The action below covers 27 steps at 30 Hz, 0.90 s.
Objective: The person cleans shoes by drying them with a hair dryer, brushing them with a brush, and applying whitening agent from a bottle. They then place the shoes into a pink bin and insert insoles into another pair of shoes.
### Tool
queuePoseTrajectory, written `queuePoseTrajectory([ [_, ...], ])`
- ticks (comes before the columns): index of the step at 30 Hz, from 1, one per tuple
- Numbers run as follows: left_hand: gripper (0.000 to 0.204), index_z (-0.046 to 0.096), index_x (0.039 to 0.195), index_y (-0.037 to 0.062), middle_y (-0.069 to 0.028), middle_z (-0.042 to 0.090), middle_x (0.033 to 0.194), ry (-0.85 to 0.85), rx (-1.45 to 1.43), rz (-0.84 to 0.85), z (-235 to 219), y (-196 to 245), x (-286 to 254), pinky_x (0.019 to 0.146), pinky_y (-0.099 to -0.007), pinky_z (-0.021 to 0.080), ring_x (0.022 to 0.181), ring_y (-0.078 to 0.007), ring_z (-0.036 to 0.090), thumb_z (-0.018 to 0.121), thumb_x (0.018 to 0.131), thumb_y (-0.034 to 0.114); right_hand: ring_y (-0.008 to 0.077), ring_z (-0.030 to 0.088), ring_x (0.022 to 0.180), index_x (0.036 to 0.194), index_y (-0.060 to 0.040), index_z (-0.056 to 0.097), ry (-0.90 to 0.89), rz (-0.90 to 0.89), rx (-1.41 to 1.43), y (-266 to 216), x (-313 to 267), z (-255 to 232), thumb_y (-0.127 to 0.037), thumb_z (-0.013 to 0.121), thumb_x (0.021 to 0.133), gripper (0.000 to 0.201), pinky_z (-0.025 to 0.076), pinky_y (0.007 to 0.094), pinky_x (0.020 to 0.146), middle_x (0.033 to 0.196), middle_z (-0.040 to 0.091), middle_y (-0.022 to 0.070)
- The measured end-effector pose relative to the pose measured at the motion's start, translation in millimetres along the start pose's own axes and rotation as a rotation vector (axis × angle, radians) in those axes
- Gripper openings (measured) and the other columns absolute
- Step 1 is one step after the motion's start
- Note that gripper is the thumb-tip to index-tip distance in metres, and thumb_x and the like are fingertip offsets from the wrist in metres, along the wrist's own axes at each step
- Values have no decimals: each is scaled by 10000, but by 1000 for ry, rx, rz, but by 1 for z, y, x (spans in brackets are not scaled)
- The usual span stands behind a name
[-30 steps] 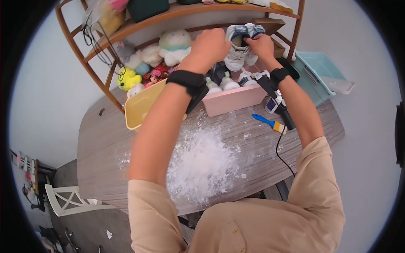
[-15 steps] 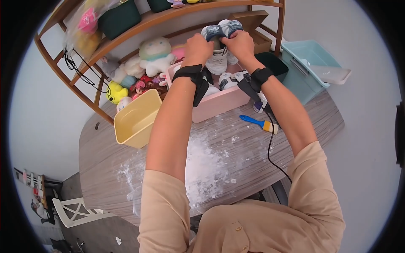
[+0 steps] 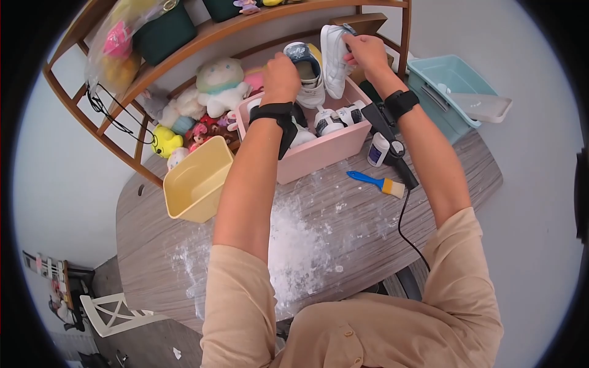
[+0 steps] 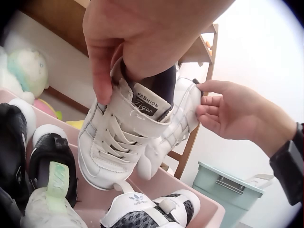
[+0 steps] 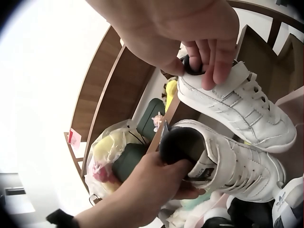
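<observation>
My left hand (image 3: 281, 78) grips a white sneaker (image 3: 311, 92) by its collar, some fingers inside the opening; a "FASHION" label shows on its tongue (image 4: 149, 103) in the left wrist view. With my right hand (image 3: 370, 56) I hold a similar white sneaker (image 3: 334, 66) at its heel collar, toe pointing down and its side turned outward. Both sneakers hang over a pink bin (image 3: 322, 158). Inside the bin lie several more shoes, among them a white and black adidas shoe (image 4: 137, 209) and a black shoe (image 4: 54, 156).
White powder (image 3: 294, 245) is spread over the table. Right of it lie a blue-handled brush (image 3: 377, 183), a white bottle (image 3: 378, 150) and a corded black device (image 3: 402, 167). A yellow bin (image 3: 199, 184) stands left, a teal bin (image 3: 451, 107) right, a wooden shelf (image 3: 276, 21) behind.
The two sneakers, earlier side by side, have come apart. My right hand has moved right and turned its sneaker sideways; the left has shifted slightly left and down.
</observation>
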State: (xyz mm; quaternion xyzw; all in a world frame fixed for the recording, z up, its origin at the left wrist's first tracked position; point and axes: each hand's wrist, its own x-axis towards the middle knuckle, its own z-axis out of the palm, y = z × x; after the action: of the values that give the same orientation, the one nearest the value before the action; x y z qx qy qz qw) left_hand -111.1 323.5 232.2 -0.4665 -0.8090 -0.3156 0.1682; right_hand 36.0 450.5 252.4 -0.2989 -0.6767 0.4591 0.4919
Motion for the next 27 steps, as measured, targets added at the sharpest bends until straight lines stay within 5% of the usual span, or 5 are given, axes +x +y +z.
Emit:
queuePoseTrajectory([
  [6, 377, 444, 1190, -14, -307, 612, 991, -62, -23, -28, 25, 1, 4, 825, -482, 503, 940, -450, 616, 542, 828, 24, 154, 607, 540, 817, 30, 639, 34, -25, 97, -10, 4, -24, -315, 609, 813, 345, 498, 280, 554, 658, 660, 124],
  [15, 573, 387, 1378, 209, -306, 579, 1007, -42, -25, 55, 72, -13, -4, 810, -466, 510, 935, -445, 609, 522, 846, 45, 146, 571, 630, 826, 7, 596, -33, -64, -159, -18, 8, -41, -568, 725, 695, 603, 478, 274, 614, 719, 593, 72],
  [21, 553, 410, 1369, 217, -300, 596, 1023, -136, -9, 46, 69, -12, 0, 848, -473, 497, 957, -443, 605, 508, 848, 58, 184, 603, 790, 986, 18, 571, -131, -147, -345, -15, 3, -41, -636, 753, 635, 764, 493, 281, 708, 867, 614, 121],
  [27, 527, 420, 1353, 87, -265, 622, 1092, -522, 16, -47, 58, -8, 6, 910, -419, 484, 1062, -377, 601, 508, 834, 53, 239, 652, 878, 1187, 2, 532, -274, -257, -466, -18, 5, -48, -646, 757, 612, 895, 519, 316, 757, 1003, 636, 185],
])
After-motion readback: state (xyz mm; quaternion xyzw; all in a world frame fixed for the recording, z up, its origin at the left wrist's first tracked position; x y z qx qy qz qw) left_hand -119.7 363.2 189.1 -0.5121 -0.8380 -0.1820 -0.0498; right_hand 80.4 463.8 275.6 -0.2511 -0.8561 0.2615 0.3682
